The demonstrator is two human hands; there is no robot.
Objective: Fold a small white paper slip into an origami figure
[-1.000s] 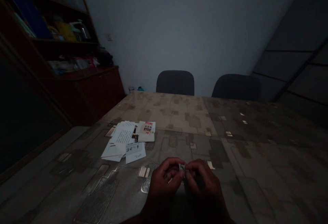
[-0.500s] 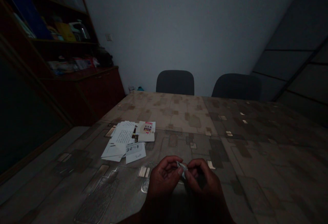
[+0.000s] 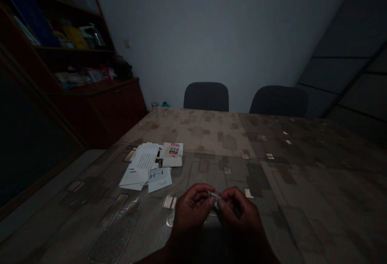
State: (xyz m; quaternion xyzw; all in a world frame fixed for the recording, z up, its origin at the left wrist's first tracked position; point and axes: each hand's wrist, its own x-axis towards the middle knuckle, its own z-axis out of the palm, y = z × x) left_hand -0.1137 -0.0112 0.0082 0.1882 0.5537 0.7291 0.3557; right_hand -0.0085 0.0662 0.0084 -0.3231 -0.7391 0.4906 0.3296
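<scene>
Near the bottom centre, my left hand (image 3: pixel 195 207) and my right hand (image 3: pixel 238 209) meet over the table, thumbs and fingertips pinching a small folded piece of paper (image 3: pixel 214 195) between them. The paper is pale and narrow, seen nearly edge-on, and the fingers cover much of it. To the left of my hands lies a loose pile of white printed papers (image 3: pixel 145 161). A card with a red strip and small pictures (image 3: pixel 174 150) rests at the pile's right side.
The patterned tablecloth (image 3: pixel 211 135) covers the wide table. Two dark chairs (image 3: pixel 206 96) (image 3: pixel 278 100) stand at its far edge. On the left, a wooden cabinet (image 3: pixel 117 102) holds folders, a kettle and other items. A glass (image 3: pixel 155 104) shows by the far left corner.
The small paper between my fingertips has tilted and now looks flatter and narrower. Both hands keep nearly the same place and grip.
</scene>
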